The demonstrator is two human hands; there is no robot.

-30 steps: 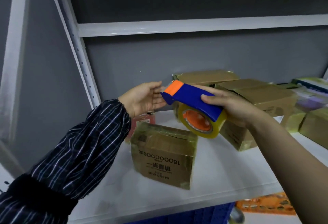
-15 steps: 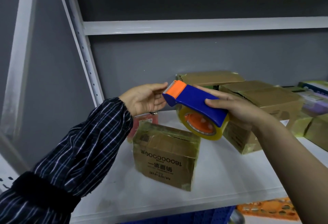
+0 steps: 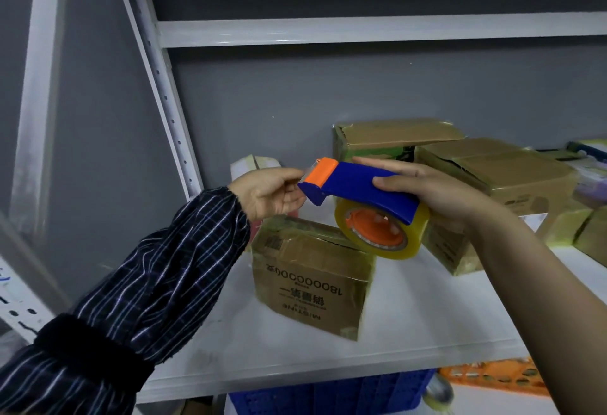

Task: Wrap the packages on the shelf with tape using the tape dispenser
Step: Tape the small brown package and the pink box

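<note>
Shelf (image 3: 295,358) below; right hand (image 3: 440,197) grips the stiff, likely light tape dispenser (image 3: 354,181) mid-body, left hand (image 3: 266,192) at its blade, grip unclear

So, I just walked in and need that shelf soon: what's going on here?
A person's right hand grips a blue and orange tape dispenser in the air above a printed cardboard box on the white shelf. The left hand is at its orange cutter end; whether it has the tape end is unclear.
</note>
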